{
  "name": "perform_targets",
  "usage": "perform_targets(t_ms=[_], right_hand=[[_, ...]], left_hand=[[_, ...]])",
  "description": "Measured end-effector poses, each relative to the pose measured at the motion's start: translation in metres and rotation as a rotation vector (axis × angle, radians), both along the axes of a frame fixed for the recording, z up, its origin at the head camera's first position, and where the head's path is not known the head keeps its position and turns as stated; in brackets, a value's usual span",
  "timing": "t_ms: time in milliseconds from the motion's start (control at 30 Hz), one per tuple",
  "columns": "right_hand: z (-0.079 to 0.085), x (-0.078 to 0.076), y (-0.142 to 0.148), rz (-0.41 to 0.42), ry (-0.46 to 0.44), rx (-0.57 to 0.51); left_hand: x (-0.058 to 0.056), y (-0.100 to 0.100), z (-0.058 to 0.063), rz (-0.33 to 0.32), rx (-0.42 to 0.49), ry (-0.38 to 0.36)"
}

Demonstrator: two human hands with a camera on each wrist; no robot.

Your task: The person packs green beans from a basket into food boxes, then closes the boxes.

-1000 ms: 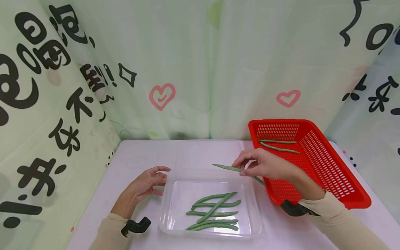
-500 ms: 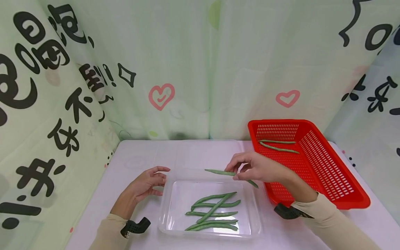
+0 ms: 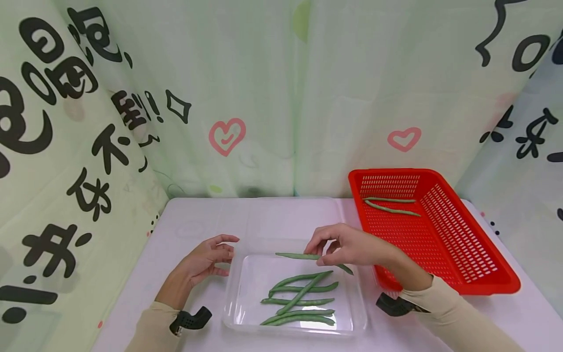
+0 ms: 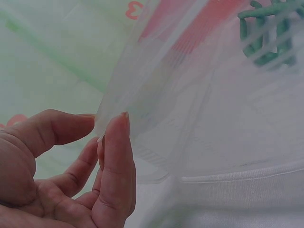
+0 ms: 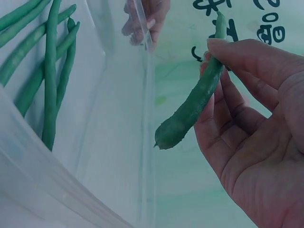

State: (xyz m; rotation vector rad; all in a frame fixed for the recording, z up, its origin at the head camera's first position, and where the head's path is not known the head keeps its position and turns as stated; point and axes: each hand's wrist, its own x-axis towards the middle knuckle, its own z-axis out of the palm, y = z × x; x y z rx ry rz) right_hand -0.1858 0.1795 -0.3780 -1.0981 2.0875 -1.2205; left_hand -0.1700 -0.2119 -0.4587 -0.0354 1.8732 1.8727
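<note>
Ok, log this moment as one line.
right hand: pinches slender green bean over clear rectangular plastic box; left hand: touches box's left edge; box: other beans; red perforated plastic basket: two beans visible

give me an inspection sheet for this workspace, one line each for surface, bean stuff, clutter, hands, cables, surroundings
surface: pale table, no spill visible
clear plastic tray: six green beans lying in it, one crossing over others
red perforated basket: right of the tray and farther back, two beans visible in it
held bean: above the tray's far side
clutter: nothing seen
left hand: at the tray's left rim, fingers relaxed
right hand: pinching the held bean
wrists: a black device on each
cables: nothing seen
surroundings: pale printed curtain behind and at both sides
</note>
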Motion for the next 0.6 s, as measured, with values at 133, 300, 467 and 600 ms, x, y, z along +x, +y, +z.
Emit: perform_targets(t_ms=[133,300,467,600], right_hand=[[-0.003,0.001,-0.005,0.038,-0.003,-0.02],[-0.001,0.0,-0.004,0.054,0.027,-0.061],[0.006,-0.003,0.006,0.012,0.035,-0.042],[0.012,-0.007,0.016,-0.023,0.046,-0.033]], left_hand=[[0.0,0.0,0.0,-0.002,0.0,0.003],[0.0,0.0,0.0,-0.002,0.005,0.004],[0.0,0.0,-0.001,0.001,0.001,0.005],[0.0,0.0,-0.001,0.003,-0.005,0.006]])
